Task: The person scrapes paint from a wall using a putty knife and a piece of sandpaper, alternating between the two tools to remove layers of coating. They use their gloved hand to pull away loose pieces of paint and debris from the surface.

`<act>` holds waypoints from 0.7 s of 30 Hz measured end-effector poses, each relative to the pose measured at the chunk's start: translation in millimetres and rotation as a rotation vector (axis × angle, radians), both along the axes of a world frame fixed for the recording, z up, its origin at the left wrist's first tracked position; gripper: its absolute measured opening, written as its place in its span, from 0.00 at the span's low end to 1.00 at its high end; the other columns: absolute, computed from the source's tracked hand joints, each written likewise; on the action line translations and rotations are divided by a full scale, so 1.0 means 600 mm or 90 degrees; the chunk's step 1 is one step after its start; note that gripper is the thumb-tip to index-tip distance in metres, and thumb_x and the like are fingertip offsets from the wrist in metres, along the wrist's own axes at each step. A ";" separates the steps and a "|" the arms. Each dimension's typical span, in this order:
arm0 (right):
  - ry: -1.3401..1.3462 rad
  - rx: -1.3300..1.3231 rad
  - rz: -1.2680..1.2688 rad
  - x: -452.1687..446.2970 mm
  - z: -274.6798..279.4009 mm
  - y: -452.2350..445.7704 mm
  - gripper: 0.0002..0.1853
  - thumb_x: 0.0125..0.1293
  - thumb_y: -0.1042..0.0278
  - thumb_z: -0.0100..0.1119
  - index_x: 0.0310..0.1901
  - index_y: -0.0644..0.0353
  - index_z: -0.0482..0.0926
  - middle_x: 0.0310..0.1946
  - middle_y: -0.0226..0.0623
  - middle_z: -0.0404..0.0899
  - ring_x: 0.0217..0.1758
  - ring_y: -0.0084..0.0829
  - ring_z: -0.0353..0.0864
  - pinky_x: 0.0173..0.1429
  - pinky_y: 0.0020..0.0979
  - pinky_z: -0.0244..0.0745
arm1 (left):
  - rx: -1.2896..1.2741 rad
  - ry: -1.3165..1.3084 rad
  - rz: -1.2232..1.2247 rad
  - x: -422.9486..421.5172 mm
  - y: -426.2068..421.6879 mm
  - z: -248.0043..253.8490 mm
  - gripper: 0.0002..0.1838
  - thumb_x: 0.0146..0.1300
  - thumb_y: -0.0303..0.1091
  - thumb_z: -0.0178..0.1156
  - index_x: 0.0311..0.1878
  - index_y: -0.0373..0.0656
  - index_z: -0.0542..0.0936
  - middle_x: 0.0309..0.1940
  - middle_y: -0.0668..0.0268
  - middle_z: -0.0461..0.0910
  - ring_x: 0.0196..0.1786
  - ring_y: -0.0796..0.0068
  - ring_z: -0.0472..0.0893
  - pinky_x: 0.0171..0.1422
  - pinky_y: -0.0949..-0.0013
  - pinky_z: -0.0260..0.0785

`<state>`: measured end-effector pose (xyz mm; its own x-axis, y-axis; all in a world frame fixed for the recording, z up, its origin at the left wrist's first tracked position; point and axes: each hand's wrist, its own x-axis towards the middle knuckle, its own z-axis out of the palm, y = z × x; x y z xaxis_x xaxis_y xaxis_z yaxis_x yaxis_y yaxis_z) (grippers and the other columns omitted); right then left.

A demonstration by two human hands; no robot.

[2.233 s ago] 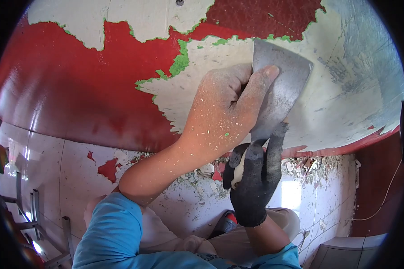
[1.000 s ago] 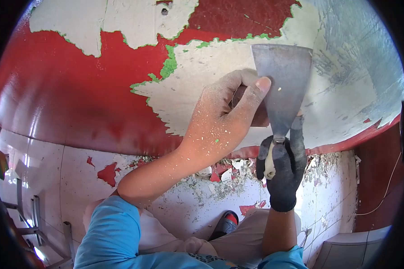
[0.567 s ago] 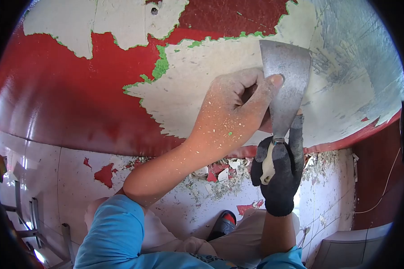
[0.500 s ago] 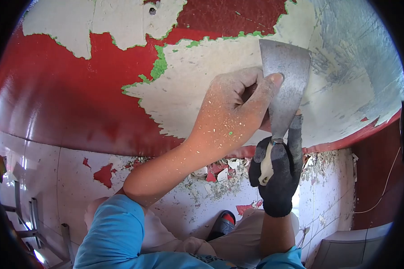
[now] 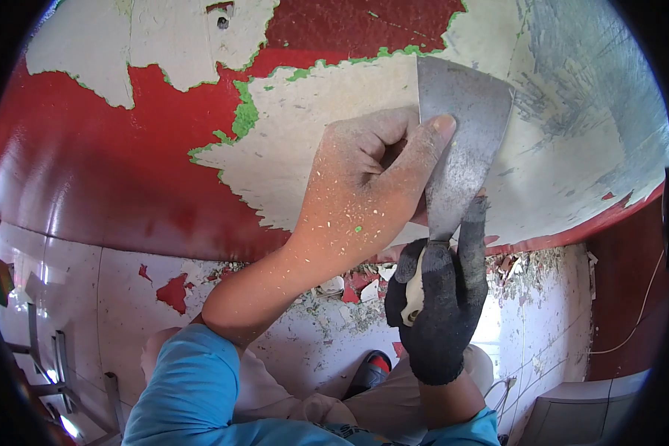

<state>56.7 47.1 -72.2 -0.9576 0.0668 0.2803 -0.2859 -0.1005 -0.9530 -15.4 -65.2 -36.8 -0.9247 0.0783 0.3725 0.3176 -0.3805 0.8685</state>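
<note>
Passage over red paint (image 5: 111,156), left of left hand (image 5: 368,175); scraper (image 5: 468,134) and gloved right hand (image 5: 442,308) block right side.

Now slants the scraper (image 5: 452,182) more than a second ago.
Brings the right hand (image 5: 446,308), along with the handle (image 5: 415,291), lower and further left in view than half a second ago; sets the top left corner of the blade (image 5: 470,123) nearer the green fringe (image 5: 383,52); shifts the left hand (image 5: 364,171) leftward too, with the pale patch (image 5: 297,141) further left in view; covers most of the red flake (image 5: 398,348) near the shoe (image 5: 367,377).
</note>
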 end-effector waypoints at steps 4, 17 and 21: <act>-0.035 -0.051 -0.004 -0.003 0.000 -0.007 0.30 0.70 0.76 0.42 0.72 0.59 0.47 0.21 0.36 0.71 0.15 0.20 0.65 0.16 0.21 0.60 | 0.012 -0.003 0.010 -0.005 0.002 -0.004 0.17 0.68 0.38 0.54 0.28 0.32 0.77 0.18 0.67 0.76 0.20 0.86 0.76 0.21 0.80 0.69; 0.040 -0.024 0.027 -0.007 -0.011 0.015 0.30 0.69 0.80 0.41 0.72 0.58 0.49 0.23 0.36 0.72 0.16 0.19 0.66 0.16 0.21 0.61 | 0.031 -0.007 0.031 0.003 0.015 -0.001 0.18 0.68 0.38 0.55 0.25 0.34 0.76 0.18 0.69 0.75 0.19 0.87 0.74 0.20 0.80 0.68; 0.017 -0.016 0.016 -0.012 -0.002 0.014 0.30 0.69 0.80 0.42 0.71 0.59 0.49 0.24 0.36 0.73 0.17 0.19 0.67 0.16 0.20 0.61 | -0.015 -0.006 0.066 -0.002 0.012 0.005 0.19 0.68 0.38 0.55 0.24 0.35 0.75 0.16 0.71 0.73 0.18 0.88 0.71 0.19 0.79 0.65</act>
<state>49.5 55.2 -73.2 -0.9510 0.0506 0.3049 -0.3090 -0.1316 -0.9419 -16.7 -58.3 -33.8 -0.9317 -0.0091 0.3630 0.3461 -0.3249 0.8801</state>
